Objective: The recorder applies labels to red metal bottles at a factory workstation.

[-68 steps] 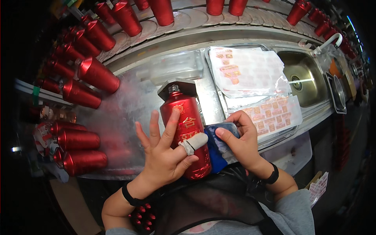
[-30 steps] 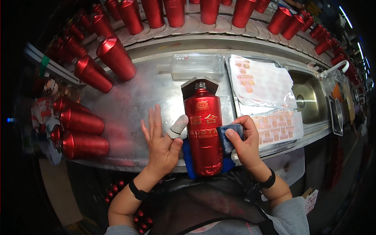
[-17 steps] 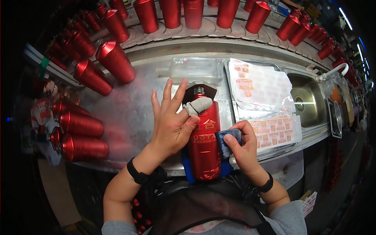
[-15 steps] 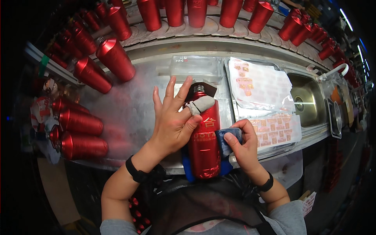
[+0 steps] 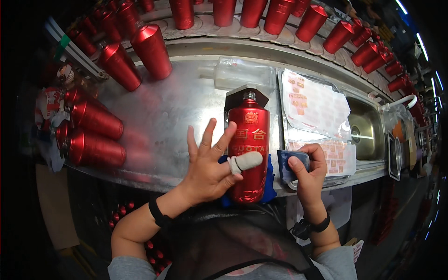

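A shiny red bottle (image 5: 250, 122) with a gold emblem and lettering lies on its back in front of me, neck pointing away. Its neck end rests at a dark angular holder (image 5: 232, 100), and a blue cloth (image 5: 269, 186) shows beneath its base. My left hand (image 5: 205, 175) is open over the bottle's left side, fingers spread. One of its fingers wears a pale cloth finger cot (image 5: 247, 161), which lies across the lower bottle. To the right of the bottle, apart from it, my right hand (image 5: 311, 175) pinches a small flat dark blue pad (image 5: 285, 164).
Sheets of gold-and-red stickers (image 5: 315, 105) lie on a metal tray at right, beside a sink (image 5: 361, 121). A clear plastic box (image 5: 245, 74) sits beyond the bottle. More red bottles (image 5: 151, 51) stand or lie at left; others line a curved conveyor (image 5: 205, 33) at the back.
My left hand has slid toward the bottle's base, uncovering the gold emblem and upper lettering. My right hand has drawn the blue pad away from the bottle's right side.
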`<state>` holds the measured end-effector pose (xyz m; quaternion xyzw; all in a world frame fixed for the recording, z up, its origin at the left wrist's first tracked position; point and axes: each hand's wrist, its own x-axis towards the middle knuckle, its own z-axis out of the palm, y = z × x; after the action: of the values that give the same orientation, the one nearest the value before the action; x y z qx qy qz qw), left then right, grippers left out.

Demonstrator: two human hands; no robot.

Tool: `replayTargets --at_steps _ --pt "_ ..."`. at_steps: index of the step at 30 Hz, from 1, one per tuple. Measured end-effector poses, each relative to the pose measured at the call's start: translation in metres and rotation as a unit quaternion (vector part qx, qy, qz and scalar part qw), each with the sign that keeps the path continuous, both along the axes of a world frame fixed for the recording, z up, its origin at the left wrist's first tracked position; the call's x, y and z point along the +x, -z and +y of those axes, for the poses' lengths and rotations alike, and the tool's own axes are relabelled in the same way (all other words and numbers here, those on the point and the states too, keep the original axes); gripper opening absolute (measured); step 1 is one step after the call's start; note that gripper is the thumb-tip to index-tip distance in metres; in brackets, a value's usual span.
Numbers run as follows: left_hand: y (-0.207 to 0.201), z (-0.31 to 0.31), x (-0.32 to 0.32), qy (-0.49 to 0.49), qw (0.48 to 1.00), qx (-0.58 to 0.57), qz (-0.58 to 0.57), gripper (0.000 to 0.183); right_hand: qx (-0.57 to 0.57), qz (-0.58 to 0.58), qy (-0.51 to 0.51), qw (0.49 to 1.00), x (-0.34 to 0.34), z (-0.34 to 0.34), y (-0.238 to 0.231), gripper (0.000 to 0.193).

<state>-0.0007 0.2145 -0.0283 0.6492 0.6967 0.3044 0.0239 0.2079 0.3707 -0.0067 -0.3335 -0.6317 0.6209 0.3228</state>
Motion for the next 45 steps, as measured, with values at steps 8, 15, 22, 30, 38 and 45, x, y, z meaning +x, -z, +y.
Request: replayTargets --at_steps 8,15,22,30,38,45 --pt "0.011 0.026 -0.013 -0.066 0.99 0.024 -0.125 0.051 0.219 0.038 -0.02 0.975 -0.044 -0.005 -0.029 0.019" --pt "0.018 -0.032 0.004 0.024 0.949 -0.052 -0.31 0.082 0.553 -0.033 -0.12 0.824 -0.062 -0.001 -0.039 0.035" --pt "0.015 -0.027 0.023 0.038 0.973 -0.028 -0.226 0.121 0.488 -0.053 -0.188 0.851 -0.036 -0.023 -0.049 0.036" --pt "-0.002 -0.025 0.03 -0.009 0.994 0.03 -0.105 0.116 0.485 -0.022 -0.211 0.848 -0.05 -0.022 -0.043 0.037" --pt "0.006 -0.029 0.031 -0.025 0.993 0.022 -0.116 0.113 0.585 -0.022 -0.187 0.789 -0.08 -0.017 -0.032 0.029" --pt "0.002 -0.029 0.023 -0.006 0.985 -0.024 -0.168 0.114 0.551 -0.027 -0.152 0.82 -0.065 -0.001 -0.042 0.031"
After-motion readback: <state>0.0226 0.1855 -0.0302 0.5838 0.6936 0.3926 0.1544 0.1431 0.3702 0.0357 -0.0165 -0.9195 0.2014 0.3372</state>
